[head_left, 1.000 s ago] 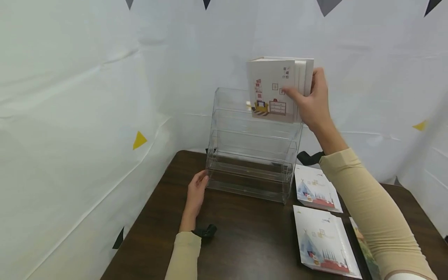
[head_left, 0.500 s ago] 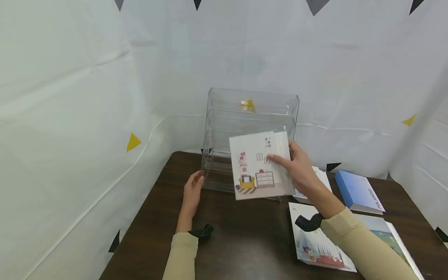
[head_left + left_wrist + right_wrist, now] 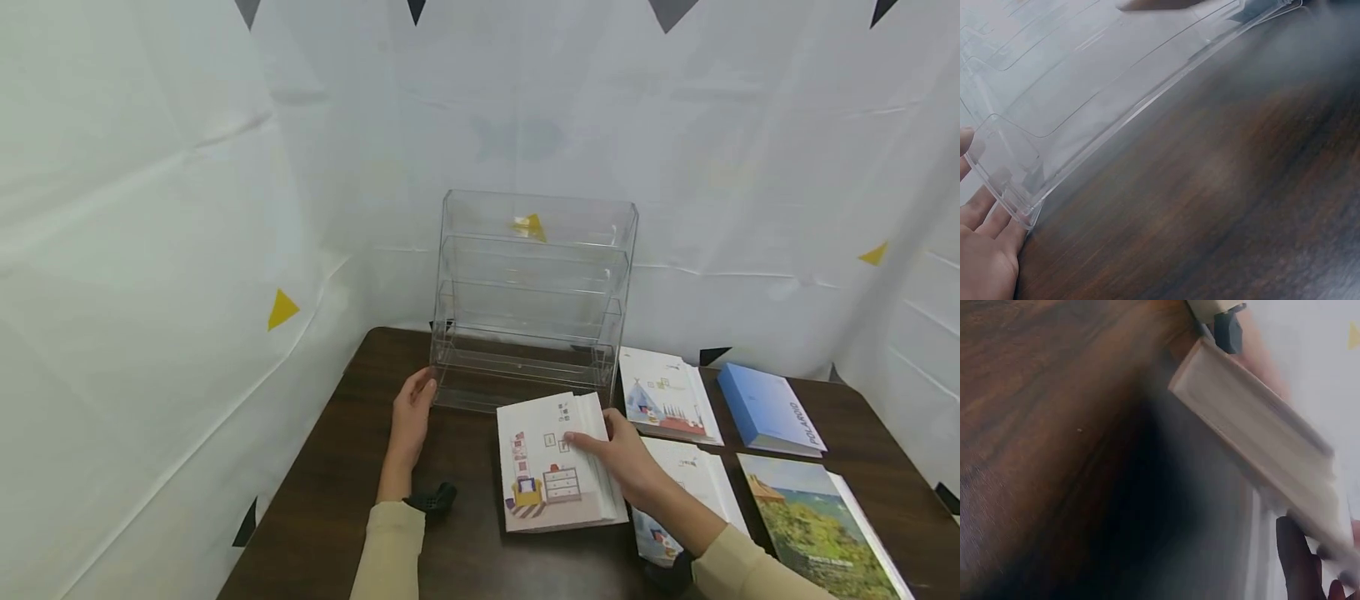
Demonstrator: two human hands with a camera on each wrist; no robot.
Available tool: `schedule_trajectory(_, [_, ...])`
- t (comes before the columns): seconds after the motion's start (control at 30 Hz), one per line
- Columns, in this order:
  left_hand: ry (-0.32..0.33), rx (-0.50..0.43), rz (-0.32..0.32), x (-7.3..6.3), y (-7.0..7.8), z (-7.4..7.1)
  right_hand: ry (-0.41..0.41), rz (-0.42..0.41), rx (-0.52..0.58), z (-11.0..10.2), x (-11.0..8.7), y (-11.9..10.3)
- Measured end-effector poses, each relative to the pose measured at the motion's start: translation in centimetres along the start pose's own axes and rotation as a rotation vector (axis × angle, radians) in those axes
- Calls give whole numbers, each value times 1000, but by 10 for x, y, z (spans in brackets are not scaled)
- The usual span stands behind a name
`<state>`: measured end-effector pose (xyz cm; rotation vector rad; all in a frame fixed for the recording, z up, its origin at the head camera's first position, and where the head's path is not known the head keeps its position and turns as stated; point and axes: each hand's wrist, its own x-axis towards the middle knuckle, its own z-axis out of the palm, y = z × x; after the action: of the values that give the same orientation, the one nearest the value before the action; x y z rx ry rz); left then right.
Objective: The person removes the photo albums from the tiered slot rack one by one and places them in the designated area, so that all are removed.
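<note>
My right hand [image 3: 630, 467] holds a thick white book [image 3: 551, 462] by its right edge, thumb on the cover. The cover has a drawing of a yellow armchair and a dresser. It is just in front of the clear tiered rack [image 3: 532, 325], low over the table; whether it touches the wood I cannot tell. In the right wrist view the book [image 3: 1254, 431] appears blurred and edge-on. My left hand [image 3: 412, 408] grips the rack's lower left corner. Fingers [image 3: 997, 225] show behind the clear side wall in the left wrist view, with the thumb on the other side.
Right of the rack lie two white tent-picture books, one at the back [image 3: 660, 396] and one nearer [image 3: 690, 483], partly under my right arm. A blue book [image 3: 768, 408] and a landscape-cover book [image 3: 821, 517] lie farther right. White sheeting [image 3: 187, 292] surrounds the dark table [image 3: 322, 508].
My right hand has brought the white book down from the rack's top level to low in front of it. The books on the right are less covered by my arm. The left hand stays at the rack.
</note>
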<state>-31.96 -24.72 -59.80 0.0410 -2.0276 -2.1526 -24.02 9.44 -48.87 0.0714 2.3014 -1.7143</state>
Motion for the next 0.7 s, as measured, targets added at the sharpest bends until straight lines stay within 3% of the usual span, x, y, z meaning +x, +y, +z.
schedule_trajectory(0.17, [3, 17, -9, 1, 0, 1, 21, 39, 52, 7, -1, 10])
schedule_trajectory(0.43, [-16, -16, -13, 2, 1, 1, -18, 76, 25, 10, -11, 10])
schedule_trajectory(0.7, [-11, 4, -1, 1, 0, -2, -93, -15, -347, -3, -20, 2])
